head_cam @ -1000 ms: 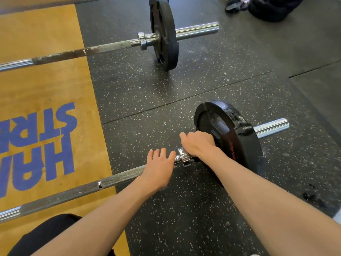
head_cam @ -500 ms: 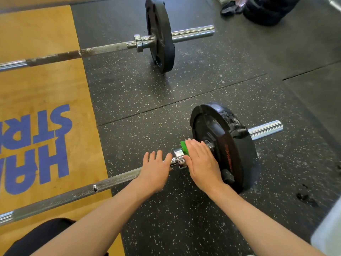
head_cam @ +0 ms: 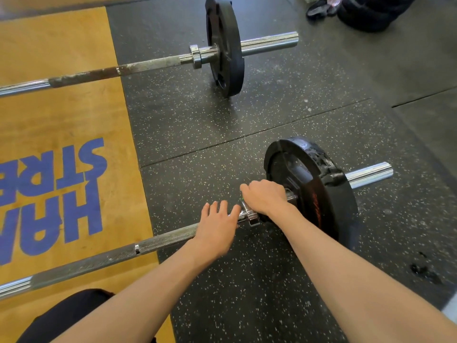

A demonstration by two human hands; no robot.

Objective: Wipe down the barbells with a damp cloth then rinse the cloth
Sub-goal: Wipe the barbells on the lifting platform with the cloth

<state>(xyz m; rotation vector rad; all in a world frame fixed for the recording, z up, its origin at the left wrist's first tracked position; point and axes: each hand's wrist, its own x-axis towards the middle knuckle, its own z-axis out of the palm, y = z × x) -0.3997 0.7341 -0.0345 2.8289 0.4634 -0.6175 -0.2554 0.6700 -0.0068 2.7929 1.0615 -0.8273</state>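
Barbell (head_cam: 160,241) beside blue "STRE" platform lettering (head_cam: 49,174)

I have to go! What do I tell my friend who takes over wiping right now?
Left hand: open, fingers flat on the near barbell shaft.
Right hand: curled round that bar beside the black plate, a sliver of green cloth showing under it.
Far barbell: lies beyond, no hand on it, shaft stained.
Done: cannot tell. Left: finish wiping, then rinse the cloth.

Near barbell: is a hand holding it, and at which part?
The right hand curls round the near barbell between its collar and the plate; a sliver of green cloth shows beneath. The left hand only rests flat on the shaft.
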